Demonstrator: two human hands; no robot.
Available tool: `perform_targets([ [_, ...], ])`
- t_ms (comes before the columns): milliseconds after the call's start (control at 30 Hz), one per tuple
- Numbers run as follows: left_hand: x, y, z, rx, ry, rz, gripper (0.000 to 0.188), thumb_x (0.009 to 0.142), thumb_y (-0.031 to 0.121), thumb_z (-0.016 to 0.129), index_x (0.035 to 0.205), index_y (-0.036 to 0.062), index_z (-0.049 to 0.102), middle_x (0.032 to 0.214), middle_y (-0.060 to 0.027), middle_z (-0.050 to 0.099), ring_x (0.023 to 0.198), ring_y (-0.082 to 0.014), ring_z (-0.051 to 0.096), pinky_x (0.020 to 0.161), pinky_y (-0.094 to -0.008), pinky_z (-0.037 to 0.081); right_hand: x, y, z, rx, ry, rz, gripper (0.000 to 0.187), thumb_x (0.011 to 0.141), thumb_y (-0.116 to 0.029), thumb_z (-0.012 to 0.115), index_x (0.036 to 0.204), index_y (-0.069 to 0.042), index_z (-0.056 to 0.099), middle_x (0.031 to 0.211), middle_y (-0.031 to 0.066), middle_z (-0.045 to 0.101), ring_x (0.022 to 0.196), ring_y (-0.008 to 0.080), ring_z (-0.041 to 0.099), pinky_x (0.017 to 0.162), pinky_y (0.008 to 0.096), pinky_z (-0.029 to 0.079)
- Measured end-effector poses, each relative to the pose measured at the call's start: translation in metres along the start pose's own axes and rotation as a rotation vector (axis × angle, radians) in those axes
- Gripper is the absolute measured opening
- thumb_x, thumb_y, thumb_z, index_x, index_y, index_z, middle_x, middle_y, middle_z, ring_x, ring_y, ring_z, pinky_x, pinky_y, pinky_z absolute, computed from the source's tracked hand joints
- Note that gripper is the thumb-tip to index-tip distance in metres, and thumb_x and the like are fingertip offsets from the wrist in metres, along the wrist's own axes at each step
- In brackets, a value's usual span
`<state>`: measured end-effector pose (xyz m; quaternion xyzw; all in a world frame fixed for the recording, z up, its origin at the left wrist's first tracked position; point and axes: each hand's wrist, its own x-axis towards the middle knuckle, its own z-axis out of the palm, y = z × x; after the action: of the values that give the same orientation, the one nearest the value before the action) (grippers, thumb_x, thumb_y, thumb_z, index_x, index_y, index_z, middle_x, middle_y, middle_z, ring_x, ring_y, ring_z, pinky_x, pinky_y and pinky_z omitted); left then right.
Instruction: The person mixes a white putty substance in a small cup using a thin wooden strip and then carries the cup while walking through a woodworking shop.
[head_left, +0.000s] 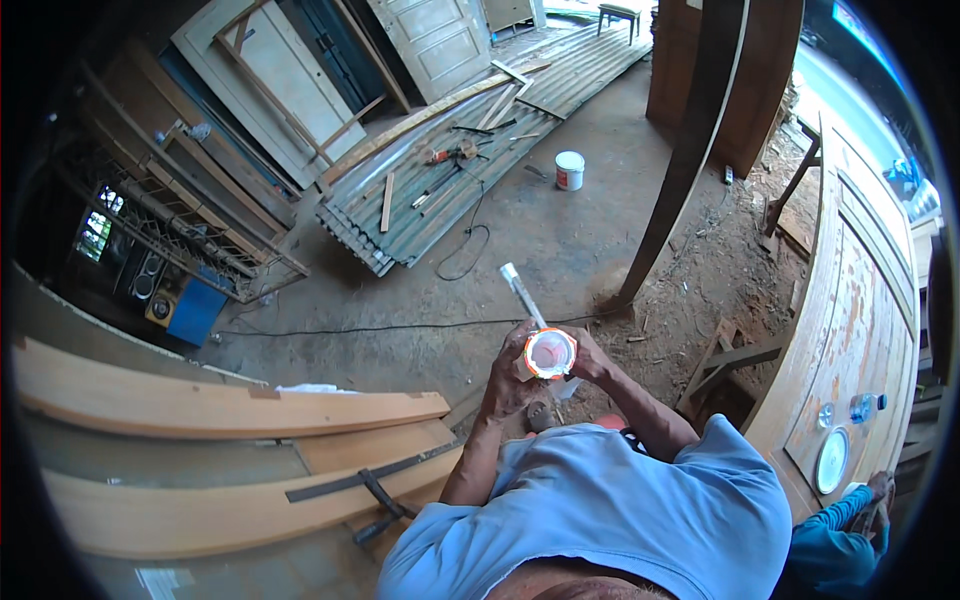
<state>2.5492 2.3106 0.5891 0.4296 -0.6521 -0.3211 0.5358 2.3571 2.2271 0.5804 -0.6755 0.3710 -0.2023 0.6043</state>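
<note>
In front of my chest I hold a small round container [549, 353] with a white and orange rim. Its open top faces up, and something pinkish lies inside. My left hand [508, 372] is wrapped round its left side, and my right hand [588, 357] grips it from the right. A slim pale stick or tube [522, 295] with a white end points away from me just beyond the container. Whether a hand holds it or it is joined to the container, I cannot tell. A whitish scrap [566, 388] shows below my right hand.
Long wooden boards [230, 412] with a clamp [375, 490] lie at left. A panelled wooden door [850, 330] lies flat at right, near another person [835, 545]. Ahead are a post [680, 170], a white bucket [569, 172], corrugated sheets [440, 200] with tools, and a floor cable [370, 328].
</note>
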Motion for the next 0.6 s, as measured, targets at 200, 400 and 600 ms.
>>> perform_targets([
  [200,0.075,-0.056,-0.059,-0.015,0.019,-0.052,0.084,0.078,0.036,0.090,0.148,0.0138,0.049,0.147,-0.0184,0.052,0.135,-0.0337,0.053,0.112,-0.0466,0.043,0.084,0.039,-0.071,-0.028,0.405,-0.052,0.021,0.098,-0.019,0.063,0.092,0.001,0.063,0.068,0.0028,0.056,0.058,0.0109,0.052,0.053,0.0346,0.044],
  [400,0.169,-0.133,-0.090,-0.121,0.140,-0.102,0.081,0.078,0.035,0.091,0.143,0.0039,0.053,0.134,-0.0102,0.061,0.122,-0.0217,0.061,0.106,-0.0374,0.048,0.173,0.061,-0.147,0.135,0.437,0.080,0.019,0.098,-0.020,0.067,0.097,0.000,0.064,0.074,-0.0043,0.054,0.071,0.0080,0.051,0.062,0.0288,0.042],
  [600,0.288,-0.220,-0.105,-0.125,0.234,-0.057,0.081,0.076,0.030,0.093,0.141,0.0023,0.054,0.131,-0.0078,0.064,0.118,-0.0188,0.063,0.104,-0.0359,0.050,0.298,0.066,-0.228,-0.295,0.574,0.072,0.024,0.094,-0.024,0.067,0.107,-0.004,0.064,0.083,0.0104,0.068,0.076,0.0276,0.066,0.069,0.0411,0.051],
])
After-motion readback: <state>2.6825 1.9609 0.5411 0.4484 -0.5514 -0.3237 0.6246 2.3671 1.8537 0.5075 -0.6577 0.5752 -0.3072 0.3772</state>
